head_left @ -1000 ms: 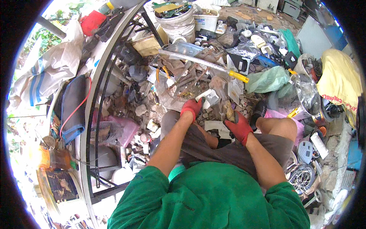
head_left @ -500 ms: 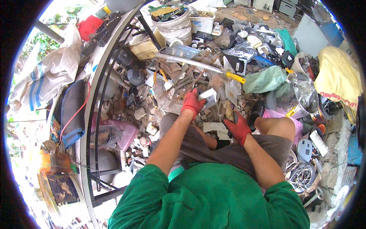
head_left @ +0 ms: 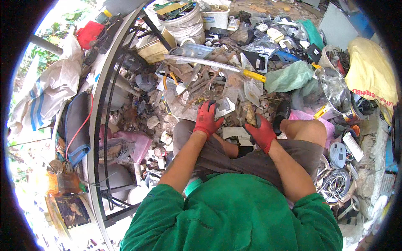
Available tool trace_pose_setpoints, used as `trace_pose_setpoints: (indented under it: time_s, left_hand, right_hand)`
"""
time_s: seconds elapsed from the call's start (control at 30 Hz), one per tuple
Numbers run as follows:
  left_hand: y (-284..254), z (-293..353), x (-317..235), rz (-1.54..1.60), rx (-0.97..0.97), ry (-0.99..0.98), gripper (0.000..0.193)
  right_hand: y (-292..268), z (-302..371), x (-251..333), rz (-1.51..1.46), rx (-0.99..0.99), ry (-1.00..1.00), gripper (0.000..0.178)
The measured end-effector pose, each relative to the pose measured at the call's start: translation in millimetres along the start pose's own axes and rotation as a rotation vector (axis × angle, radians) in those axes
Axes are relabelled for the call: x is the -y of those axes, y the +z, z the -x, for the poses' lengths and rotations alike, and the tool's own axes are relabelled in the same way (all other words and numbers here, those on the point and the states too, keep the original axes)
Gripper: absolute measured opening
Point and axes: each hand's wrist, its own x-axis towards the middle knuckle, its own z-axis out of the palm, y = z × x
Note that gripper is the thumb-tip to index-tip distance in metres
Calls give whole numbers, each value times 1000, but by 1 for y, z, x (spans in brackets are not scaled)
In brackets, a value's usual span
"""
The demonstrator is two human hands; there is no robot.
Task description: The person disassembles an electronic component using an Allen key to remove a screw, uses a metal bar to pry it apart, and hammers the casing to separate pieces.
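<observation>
My left hand (head_left: 207, 119), in a red glove with dark fingertips, has its fingers stretched forward and its thumb apart. Right beside those fingers lies a white plastic casing piece (head_left: 226, 107) with a grey face. My right hand (head_left: 262, 134), also red-gloved, is closed round the near end of a tan, worn, stick-like tool (head_left: 249, 112); its far end is lost among the scrap. Between and below the hands, a flat off-white panel (head_left: 237, 134) rests on the ground by my feet.
A long metal bar with a yellow handle (head_left: 253, 75) lies across the scrap ahead. Pliers with orange grips (head_left: 165, 83) lie to its left. A white bucket (head_left: 186, 26) stands behind. Left is a dark metal frame (head_left: 109, 83); right are a clear bag (head_left: 333, 90) and coiled cables (head_left: 336, 190).
The white casing, earlier in my left hand, now sits lower beside its outstretched fingers. My left hand has turned, thumb apart. My right hand has risen slightly with the tan tool.
</observation>
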Motion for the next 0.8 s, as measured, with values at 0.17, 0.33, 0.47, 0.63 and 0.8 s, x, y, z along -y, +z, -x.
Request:
trace_pose_setpoints:
  time_s: [0.17, 0.33, 0.47, 0.63, 0.8]
  left_hand:
    - [8, 1, 8, -166, 25, 16, 66]
    - [9, 4, 11, -103, -35, 85, 51]
    - [11, 13, -22, 958, -153, -517, 48]
    - [40, 44, -28, 1692, -59, -968, 48]
    - [56, 38, -37, 1792, -141, -1032, 42]
  right_hand:
    - [6, -6, -6, 1, 20, 8, 82]
    - [5, -4, -2, 39, -9, 18, 82]
    - [2, 3, -4, 26, -52, -58, 68]
    - [-5, 6, 26, -89, 70, -42, 61]
    - [6, 4, -7, 43, -21, -180, 56]
